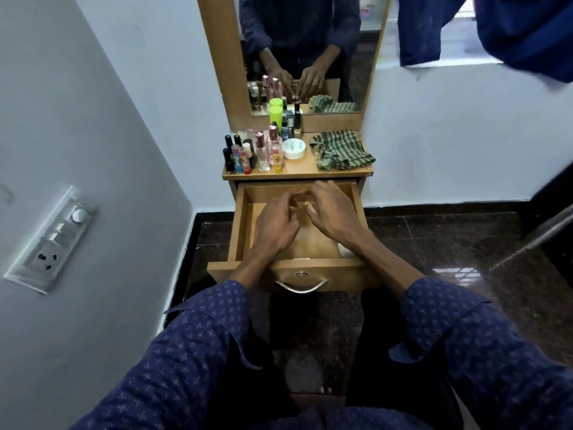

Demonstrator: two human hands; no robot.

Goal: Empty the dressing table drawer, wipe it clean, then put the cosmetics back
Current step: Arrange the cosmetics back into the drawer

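Observation:
The wooden drawer (pixel 240 231) of the dressing table is pulled out in front of me. Both hands are inside it. My left hand (pixel 274 226) has its fingers curled, and my right hand (pixel 330 211) reaches in from the right. Their fingertips meet near the middle of the drawer, blurred, so I cannot tell whether they hold anything. A small white object (pixel 344 250) lies in the drawer's front right corner, partly under my right wrist. The cosmetics (pixel 257 152) stand on the left of the table top (pixel 302 170): nail polish bottles, perfume bottles and a white round jar (pixel 293 148). A green striped cloth (pixel 341 150) lies crumpled on the right.
A mirror (pixel 305 48) rises behind the table top and reflects my hands. The drawer front has a metal handle (pixel 301 286). A switch and socket panel (pixel 51 240) is on the left wall. Blue cloth (pixel 508 29) hangs at the upper right. The floor is dark polished stone (pixel 459 243).

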